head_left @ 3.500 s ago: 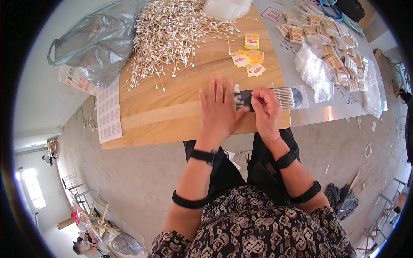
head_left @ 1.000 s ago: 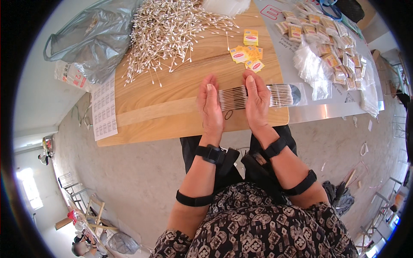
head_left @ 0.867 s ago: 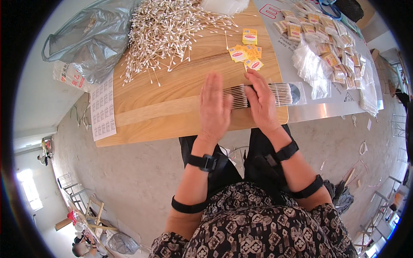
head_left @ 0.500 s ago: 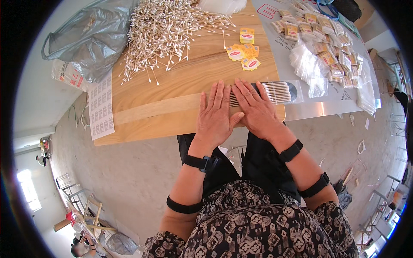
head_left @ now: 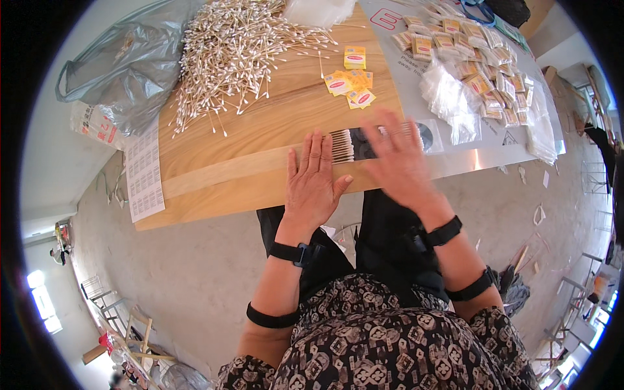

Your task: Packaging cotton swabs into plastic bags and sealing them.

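My left hand (head_left: 314,179) lies flat at the front edge of the wooden table, fingers stretched out and thumb apart. Its fingertips rest beside a row of cotton swabs (head_left: 342,146) lined up side by side on a dark strip (head_left: 364,147). My right hand (head_left: 400,166), blurred by motion, has its fingers spread over the right part of that strip. More lined-up swabs show partly behind its fingers, with a clear plastic bag (head_left: 431,138) around the strip's right end. Neither hand grips anything.
A big heap of loose cotton swabs (head_left: 227,62) covers the far left, next to a grey plastic bag (head_left: 127,71). Yellow cards (head_left: 351,82) lie mid-table. Right are clear bags (head_left: 452,97) and many filled swab packs (head_left: 494,84). A printed sheet (head_left: 144,172) hangs over the left edge.
My hands have moved apart. The right lifted and shifted right along the strip, uncovering lined-up swabs between the hands; the left stays flat. The whole view has shifted slightly.
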Demonstrator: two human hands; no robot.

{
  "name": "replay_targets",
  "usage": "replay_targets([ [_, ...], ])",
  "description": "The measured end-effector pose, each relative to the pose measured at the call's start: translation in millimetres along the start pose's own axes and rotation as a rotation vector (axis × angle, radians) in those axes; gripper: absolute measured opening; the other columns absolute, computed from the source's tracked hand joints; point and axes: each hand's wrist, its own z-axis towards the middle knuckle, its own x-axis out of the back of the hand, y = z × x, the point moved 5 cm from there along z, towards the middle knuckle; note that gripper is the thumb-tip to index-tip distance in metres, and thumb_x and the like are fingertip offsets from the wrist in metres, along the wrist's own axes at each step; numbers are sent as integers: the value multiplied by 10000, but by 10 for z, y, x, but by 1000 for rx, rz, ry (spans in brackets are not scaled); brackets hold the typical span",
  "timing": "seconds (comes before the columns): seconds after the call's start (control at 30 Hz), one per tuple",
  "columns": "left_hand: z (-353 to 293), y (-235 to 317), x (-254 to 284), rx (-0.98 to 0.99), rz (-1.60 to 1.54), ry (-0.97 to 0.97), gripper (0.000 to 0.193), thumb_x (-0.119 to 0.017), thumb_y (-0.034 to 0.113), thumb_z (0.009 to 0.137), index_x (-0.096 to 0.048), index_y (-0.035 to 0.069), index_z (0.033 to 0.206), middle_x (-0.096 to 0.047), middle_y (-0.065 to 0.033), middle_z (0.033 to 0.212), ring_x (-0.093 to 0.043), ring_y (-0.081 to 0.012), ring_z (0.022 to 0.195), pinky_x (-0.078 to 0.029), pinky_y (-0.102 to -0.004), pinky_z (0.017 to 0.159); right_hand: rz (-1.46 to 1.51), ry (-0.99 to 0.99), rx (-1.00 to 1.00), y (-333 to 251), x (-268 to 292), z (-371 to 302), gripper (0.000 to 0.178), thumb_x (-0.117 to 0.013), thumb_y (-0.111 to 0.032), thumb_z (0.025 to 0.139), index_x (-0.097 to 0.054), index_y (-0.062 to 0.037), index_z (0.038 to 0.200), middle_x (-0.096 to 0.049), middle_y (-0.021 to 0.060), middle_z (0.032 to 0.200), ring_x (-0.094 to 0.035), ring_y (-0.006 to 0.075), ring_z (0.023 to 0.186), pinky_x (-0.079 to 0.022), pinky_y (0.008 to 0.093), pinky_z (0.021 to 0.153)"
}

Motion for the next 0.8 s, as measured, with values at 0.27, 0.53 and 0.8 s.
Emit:
replay_targets([
  [0.27, 105, 232, -1, -48, -5, 64, 792, -419, 551, 952, -235, 18, 1508, -204, -179, 1580, -194, -316, 1465, -146, -497, 1180, 91, 47, -216, 751, -153, -318, 635, -462, -431, 982, -279, -139, 1515, -188, 124, 1591, -167, 301, 1470, -73, 488, 1192],
  [0.53, 201, 429, -77, -55, -36, 74, 799, -518, 493, 922, -255, 1, 1493, -215, -194, 1571, -207, -327, 1459, -158, -498, 1176, 203, -7, -235, 612, -168, -269, 666, -473, -454, 968, -277, -121, 1511, -199, 135, 1584, -190, 316, 1461, -99, 454, 1199],
  [0.8, 353, 746, -150, -93, -89, 90, 783, -537, 450, 924, -261, -25, 1480, -219, -202, 1564, -192, -338, 1462, -162, -488, 1175, 210, 5, -231, 626, -183, -270, 668, -474, -444, 970, -271, -108, 1510, -202, 141, 1581, -204, 322, 1455, -123, 446, 1198],
])
